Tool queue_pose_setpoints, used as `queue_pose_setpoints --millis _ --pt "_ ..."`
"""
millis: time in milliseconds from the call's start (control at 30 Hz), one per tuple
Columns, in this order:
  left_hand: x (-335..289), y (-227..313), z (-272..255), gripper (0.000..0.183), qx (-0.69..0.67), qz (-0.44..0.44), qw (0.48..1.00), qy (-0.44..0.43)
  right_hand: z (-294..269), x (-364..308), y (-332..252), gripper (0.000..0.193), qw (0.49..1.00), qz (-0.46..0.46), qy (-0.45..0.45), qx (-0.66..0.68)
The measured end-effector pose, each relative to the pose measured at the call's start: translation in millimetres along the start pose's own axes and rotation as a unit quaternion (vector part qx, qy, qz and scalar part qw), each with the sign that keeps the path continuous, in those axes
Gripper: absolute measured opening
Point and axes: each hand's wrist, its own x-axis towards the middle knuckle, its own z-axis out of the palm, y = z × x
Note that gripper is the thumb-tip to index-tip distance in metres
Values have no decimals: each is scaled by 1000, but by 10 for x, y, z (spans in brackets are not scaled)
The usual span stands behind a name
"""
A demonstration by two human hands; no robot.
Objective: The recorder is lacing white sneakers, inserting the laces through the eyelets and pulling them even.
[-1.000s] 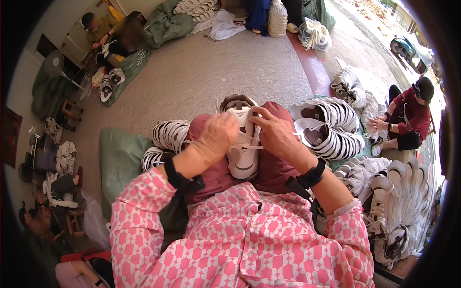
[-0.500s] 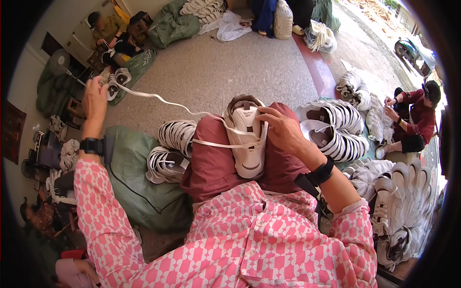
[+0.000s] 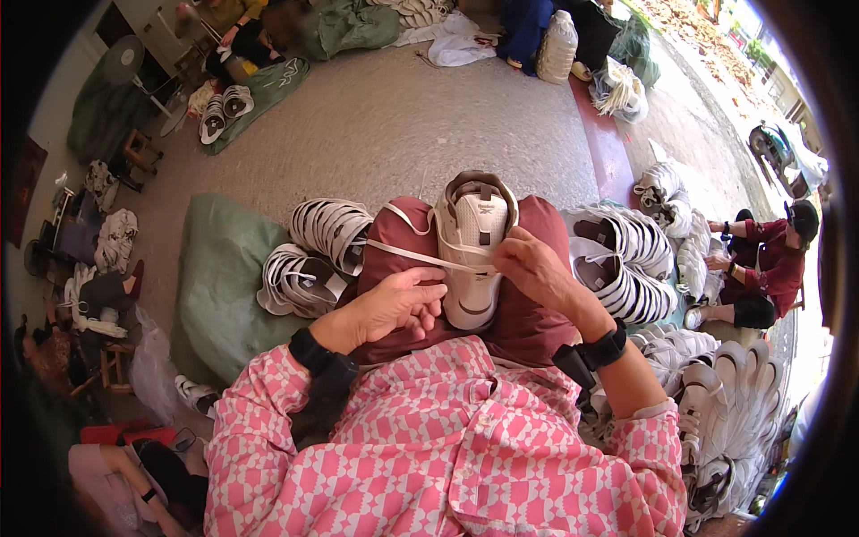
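A beige-and-white sneaker [image 3: 471, 300] rests between my thighs, its heel and collar pointing away from me. A flat cream shoelace [image 3: 416, 254] crosses the shoe and loops over my left thigh. My left hand [image 3: 394, 309] is close to the shoe's left side, palm partly turned up. Its fingers are loosely bent and apart, with nothing visible in them. At the right side of the shoe, my right hand [image 3: 541, 276] has thumb and fingertips pinched together where the lace meets the upper; the fingers partly hide the exact grip.
Nested sneakers [image 3: 313, 255] lie at left beside a green sack [image 3: 215, 277]. More stacked sneakers [image 3: 622, 259] sit at right, with a further pile [image 3: 729, 403] nearer me. A co-worker in dark red [image 3: 769, 259] sits far right. Past my knees stretches the floor [image 3: 376, 125].
My left hand has come down from the far left to beside the shoe, no longer stretching the lace outward. My right fingers have closed at the shoe's side. The view has shifted slightly.
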Motion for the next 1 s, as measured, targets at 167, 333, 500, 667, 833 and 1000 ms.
queue_pose_setpoints --millis 167,333,500,667,833,1000 --pt "153 -35 8 42 -108 116 987 25 -3 63 -236 13 995 95 42 7" --pt "175 82 -140 29 -118 180 977 -3 -18 177 -190 14 952 -121 72 -270" --pt "125 157 -230 30 -109 222 969 0 25 263 -28 12 938 -156 49 -305" --pt "-30 263 -158 30 -59 236 970 -14 80 291 -29 10 986 -39 120 -107" --pt "-408 443 7 31 284 246 924 -68 100 298 -12 19 963 68 115 234" --pt "-655 584 -444 29 60 404 907 103 -253 135 -196 18 861 172 5 479"
